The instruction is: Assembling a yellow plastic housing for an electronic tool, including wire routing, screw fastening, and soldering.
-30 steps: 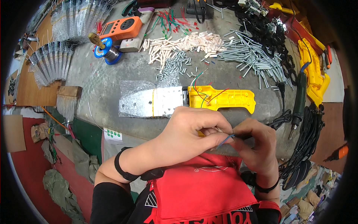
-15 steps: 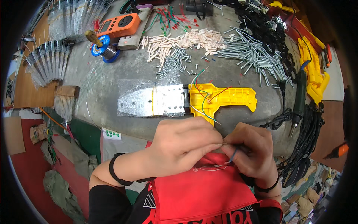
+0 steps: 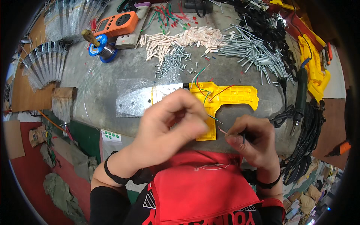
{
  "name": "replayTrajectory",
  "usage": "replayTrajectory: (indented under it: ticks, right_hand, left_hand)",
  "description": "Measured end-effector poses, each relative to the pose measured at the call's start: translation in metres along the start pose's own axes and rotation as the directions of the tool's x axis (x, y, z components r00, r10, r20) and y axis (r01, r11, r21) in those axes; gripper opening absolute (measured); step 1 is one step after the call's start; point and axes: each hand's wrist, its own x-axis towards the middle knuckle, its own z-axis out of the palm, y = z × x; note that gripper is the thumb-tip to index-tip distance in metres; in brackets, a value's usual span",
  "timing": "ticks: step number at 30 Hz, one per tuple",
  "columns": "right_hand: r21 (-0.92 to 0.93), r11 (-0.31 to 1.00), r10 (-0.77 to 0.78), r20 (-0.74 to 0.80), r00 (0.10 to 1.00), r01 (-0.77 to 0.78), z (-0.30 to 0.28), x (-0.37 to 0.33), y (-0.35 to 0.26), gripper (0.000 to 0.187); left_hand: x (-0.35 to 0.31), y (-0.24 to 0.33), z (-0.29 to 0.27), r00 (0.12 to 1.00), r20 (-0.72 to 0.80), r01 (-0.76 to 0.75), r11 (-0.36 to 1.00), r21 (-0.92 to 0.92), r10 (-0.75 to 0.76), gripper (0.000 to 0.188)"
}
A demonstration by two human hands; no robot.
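My right hand [image 3: 255, 140] pinches a thin wire between thumb and bent forefinger; the wire's pale reddish end [image 3: 223, 131] sticks out toward the left, and a bit of blue shows by the thumb. My left hand [image 3: 170, 125] hovers in front of the yellow plastic handle shell [image 3: 236, 95], fingers curled and fingertips blurred, so whether they hold anything is hidden. The open shell lies on the bench with red, green and white wires [image 3: 205, 93] rising from it. A silver metal plate in bubble wrap [image 3: 131, 101] joins its left end, partly covered by my left hand.
Beyond lie piles of screws [image 3: 174, 62], pale small sleeves [image 3: 202, 37] and long bolts [image 3: 258, 56]. A solder spool [image 3: 107, 51] and an orange meter [image 3: 118, 24] stand at the left back. A soldering iron [image 3: 301, 95] and black cables [image 3: 309, 131] are on the right.
My hands, together before, have come apart. The left moved up and left over the metal plate's edge; the right stays near its place, and the wire end now shows.
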Motion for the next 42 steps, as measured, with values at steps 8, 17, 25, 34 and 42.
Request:
replayTrajectory:
  ticks: [8, 17, 25, 34, 42]
  right_hand:
    - [-0.045, 0.998, -0.038, 0.029, 0.999, 0.04, -0.001, -0.002, -0.008, 0.009]
    - [0.117, 0.992, 0.065, -0.227, 0.972, -0.039, 0.011, 0.004, -0.005, 0.01]
    - [0.093, 0.993, 0.082, -0.181, 0.98, -0.065, 0.029, 0.016, 0.01, 0.01]
    - [0.187, 0.977, 0.131, -0.16, 0.978, -0.1, 0.037, 0.029, 0.011, 0.011]
    - [0.026, 0.998, 0.066, -0.154, 0.986, -0.063, 0.044, 0.036, 0.006, 0.007]
  left_hand:
    - [0.001, 0.005, -0.012, 0.955, -0.078, -0.163, 0.727, 0.667, 0.286, 0.006]
    - [-0.007, -0.019, -0.063, 0.935, 0.262, -0.256, -0.057, 0.965, 0.237, 0.082]
    - [-0.015, 0.001, -0.053, 0.809, 0.46, -0.455, -0.106, 0.884, 0.366, 0.053]
    - [0.004, -0.019, -0.026, 0.882, 0.211, -0.345, 0.27, 0.899, 0.422, 0.02]
    - [0.002, -0.018, -0.023, 0.883, 0.061, -0.262, 0.381, 0.887, 0.466, 0.016]
